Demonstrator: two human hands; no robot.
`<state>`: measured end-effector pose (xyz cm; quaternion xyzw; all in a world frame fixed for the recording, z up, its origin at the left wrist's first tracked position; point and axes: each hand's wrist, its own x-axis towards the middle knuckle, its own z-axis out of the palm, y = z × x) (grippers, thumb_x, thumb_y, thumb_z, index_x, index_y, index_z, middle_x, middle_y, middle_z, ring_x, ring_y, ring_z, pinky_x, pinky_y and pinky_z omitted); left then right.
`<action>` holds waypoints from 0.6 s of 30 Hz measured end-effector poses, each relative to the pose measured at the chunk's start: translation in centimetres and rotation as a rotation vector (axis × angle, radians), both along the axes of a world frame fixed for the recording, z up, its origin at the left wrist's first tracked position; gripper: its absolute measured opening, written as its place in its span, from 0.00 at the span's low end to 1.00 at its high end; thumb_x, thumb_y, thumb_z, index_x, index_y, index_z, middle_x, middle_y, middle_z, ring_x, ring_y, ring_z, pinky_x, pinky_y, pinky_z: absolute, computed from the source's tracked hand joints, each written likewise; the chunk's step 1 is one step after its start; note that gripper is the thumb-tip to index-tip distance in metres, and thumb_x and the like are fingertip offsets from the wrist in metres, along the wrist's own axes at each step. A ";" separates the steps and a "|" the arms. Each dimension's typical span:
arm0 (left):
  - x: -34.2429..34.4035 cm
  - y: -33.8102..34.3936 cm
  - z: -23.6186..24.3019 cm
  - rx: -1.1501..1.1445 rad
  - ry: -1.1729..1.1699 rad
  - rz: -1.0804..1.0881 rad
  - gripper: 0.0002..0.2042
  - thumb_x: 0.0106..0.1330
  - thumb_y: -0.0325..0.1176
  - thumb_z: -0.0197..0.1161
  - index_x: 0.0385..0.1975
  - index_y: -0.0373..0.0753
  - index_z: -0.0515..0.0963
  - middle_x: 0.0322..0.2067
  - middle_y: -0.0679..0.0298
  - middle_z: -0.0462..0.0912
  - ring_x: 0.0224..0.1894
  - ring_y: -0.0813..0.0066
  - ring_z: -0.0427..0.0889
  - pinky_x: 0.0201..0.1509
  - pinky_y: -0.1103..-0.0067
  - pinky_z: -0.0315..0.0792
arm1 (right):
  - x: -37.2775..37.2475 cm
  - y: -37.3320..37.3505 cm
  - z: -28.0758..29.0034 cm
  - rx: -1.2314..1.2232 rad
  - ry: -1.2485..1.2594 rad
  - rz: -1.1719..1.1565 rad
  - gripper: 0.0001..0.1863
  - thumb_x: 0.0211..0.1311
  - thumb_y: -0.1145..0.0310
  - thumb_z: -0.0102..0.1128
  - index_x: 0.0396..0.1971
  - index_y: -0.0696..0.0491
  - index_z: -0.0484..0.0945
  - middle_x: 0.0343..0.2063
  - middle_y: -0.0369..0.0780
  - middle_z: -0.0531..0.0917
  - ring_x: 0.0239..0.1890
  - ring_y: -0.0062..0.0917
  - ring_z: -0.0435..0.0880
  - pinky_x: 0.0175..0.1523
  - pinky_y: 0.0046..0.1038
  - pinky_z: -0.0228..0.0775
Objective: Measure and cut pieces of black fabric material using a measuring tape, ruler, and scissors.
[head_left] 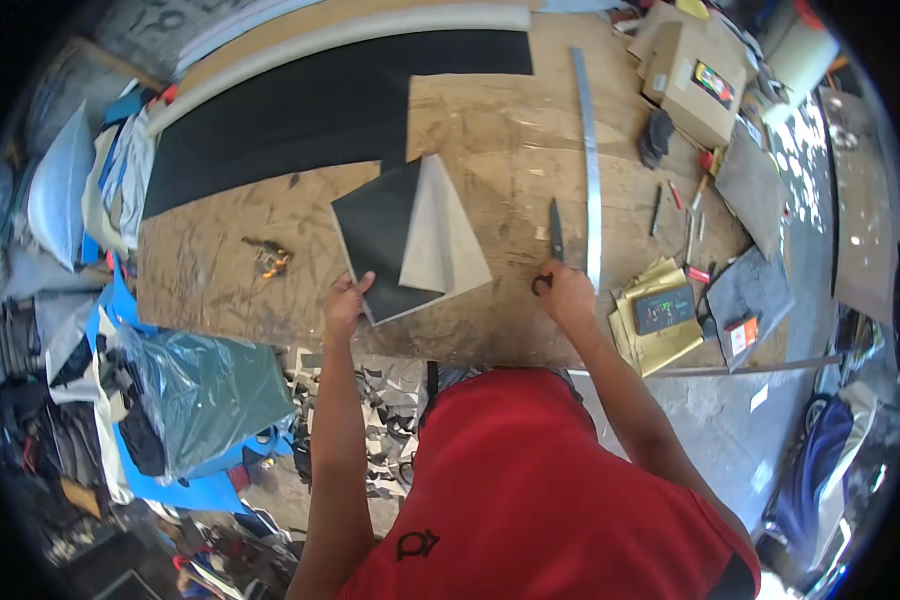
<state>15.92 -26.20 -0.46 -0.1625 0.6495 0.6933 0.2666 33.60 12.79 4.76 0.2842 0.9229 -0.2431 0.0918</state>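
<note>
My left hand (346,300) pinches the near left corner of a black sheet with a pale backing (380,225), its thumb lying on top. Part of that sheet is turned over, showing a cream underside (455,235). To the right, my right hand (570,297) is closed round the handles of a pair of dark scissors (557,228). Their blades point away from me and look closed, lying at the tabletop. A long metal ruler (587,150) lies just right of the scissors. Beyond the sheet spreads a large black length of material (280,120), partly unrolled from a pale roll (350,48).
A small yellow-and-black object (268,257) lies on the wooden table (490,130) at left. At right are a gold packet (660,345) with a dark box (664,310), pens, grey sheets (752,290) and a cardboard box (695,85). Scraps (370,410) litter the floor.
</note>
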 end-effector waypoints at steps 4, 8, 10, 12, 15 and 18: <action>0.1 -0.5 -1.0 -0.005 0.189 -0.052 0.13 0.68 0.19 0.67 0.52 0.31 0.82 0.41 0.61 0.89 0.37 0.76 0.84 0.48 0.82 0.77 | -0.7 -2.0 0.8 0.088 -0.023 0.047 0.11 0.58 0.63 0.66 0.38 0.49 0.86 0.31 0.47 0.89 0.35 0.49 0.87 0.42 0.46 0.79; 0.1 -1.7 -1.0 0.047 0.240 -0.076 0.16 0.68 0.16 0.62 0.56 0.31 0.80 0.45 0.59 0.89 0.40 0.75 0.84 0.50 0.81 0.76 | 0.0 -5.2 1.8 0.198 -0.002 0.012 0.10 0.58 0.63 0.65 0.36 0.52 0.87 0.31 0.48 0.89 0.35 0.49 0.87 0.42 0.45 0.79; 0.0 -1.8 -0.4 0.102 0.248 -0.105 0.18 0.68 0.15 0.60 0.58 0.31 0.79 0.46 0.60 0.88 0.41 0.75 0.83 0.52 0.81 0.75 | 0.8 -7.3 1.4 0.200 0.184 0.010 0.10 0.59 0.64 0.65 0.35 0.52 0.87 0.32 0.48 0.89 0.35 0.49 0.87 0.42 0.45 0.80; -0.2 -2.4 0.2 0.158 0.250 -0.142 0.20 0.68 0.13 0.58 0.59 0.32 0.78 0.47 0.60 0.87 0.43 0.75 0.83 0.53 0.81 0.74 | 1.7 -9.6 0.5 0.201 0.364 0.003 0.10 0.59 0.64 0.64 0.35 0.53 0.87 0.34 0.48 0.89 0.36 0.49 0.87 0.42 0.44 0.80; -1.0 -5.1 -1.8 0.177 0.232 -0.163 0.23 0.66 0.13 0.58 0.62 0.32 0.76 0.49 0.58 0.87 0.44 0.73 0.83 0.53 0.80 0.75 | 2.4 -12.9 -2.4 0.084 0.127 0.083 0.18 0.59 0.62 0.62 0.49 0.50 0.84 0.44 0.52 0.88 0.43 0.52 0.87 0.45 0.51 0.80; -1.3 -7.2 -3.5 0.201 0.208 -0.190 0.25 0.65 0.12 0.57 0.64 0.31 0.74 0.51 0.55 0.86 0.46 0.70 0.84 0.53 0.79 0.75 | 3.5 -17.9 -2.3 0.118 0.091 0.196 0.32 0.60 0.57 0.66 0.64 0.52 0.76 0.65 0.54 0.77 0.63 0.54 0.78 0.55 0.57 0.78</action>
